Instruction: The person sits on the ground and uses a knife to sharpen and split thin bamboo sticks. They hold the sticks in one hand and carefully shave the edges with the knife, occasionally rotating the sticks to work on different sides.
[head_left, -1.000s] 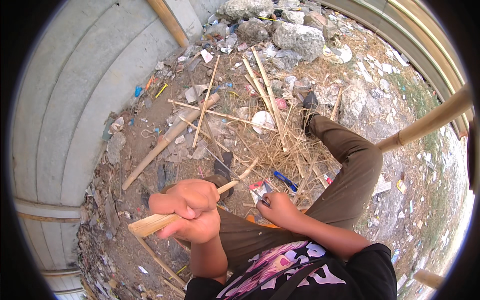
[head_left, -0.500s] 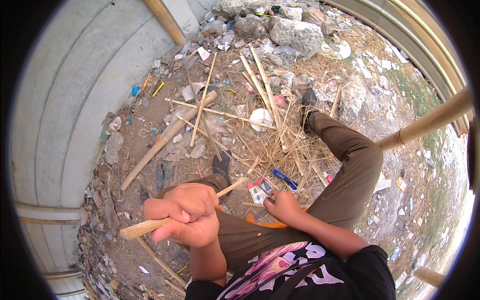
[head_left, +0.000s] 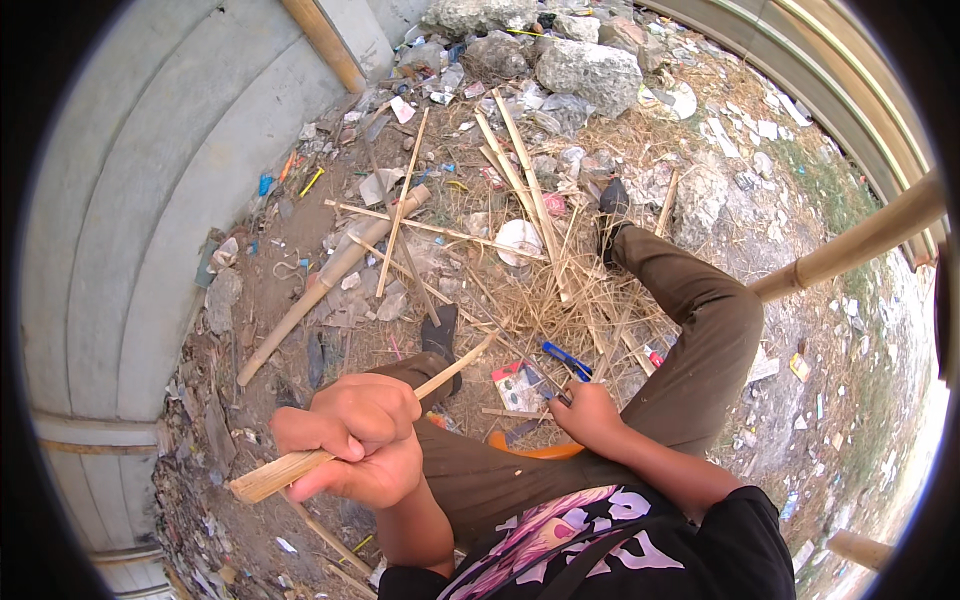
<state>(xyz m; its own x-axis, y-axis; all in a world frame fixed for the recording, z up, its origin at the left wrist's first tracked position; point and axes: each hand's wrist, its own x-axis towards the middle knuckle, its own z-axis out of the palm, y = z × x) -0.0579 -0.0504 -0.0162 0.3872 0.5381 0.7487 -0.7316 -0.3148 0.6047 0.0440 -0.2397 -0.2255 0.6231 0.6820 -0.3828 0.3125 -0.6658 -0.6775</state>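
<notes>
My left hand [head_left: 365, 440] is closed around a split bamboo strip [head_left: 272, 476], whose thick cut end juts out toward the lower left. The strip's thin end points up and right, over the ground between my legs. By my right thigh, my right hand [head_left: 590, 415] is closed on a thin, dark, blade-like tool [head_left: 545, 382] slanting up to the left; its handle is hidden in my fingers. Just beyond that hand lie a blue-and-black tool [head_left: 568, 361] and a red-and-white card [head_left: 518, 388].
Bamboo strips [head_left: 530, 180] and shavings [head_left: 545, 300] litter the ground between my feet. A bamboo pole [head_left: 330, 278] lies to the left, before a grey wall [head_left: 150, 220]. Rocks [head_left: 590, 75] stand at the far side. Another bamboo pole [head_left: 850, 245] slants at the right.
My left hand has shifted slightly left and down with the bamboo strip. My right hand has moved a little to the right with the blade-like tool. Both grips stay closed.
</notes>
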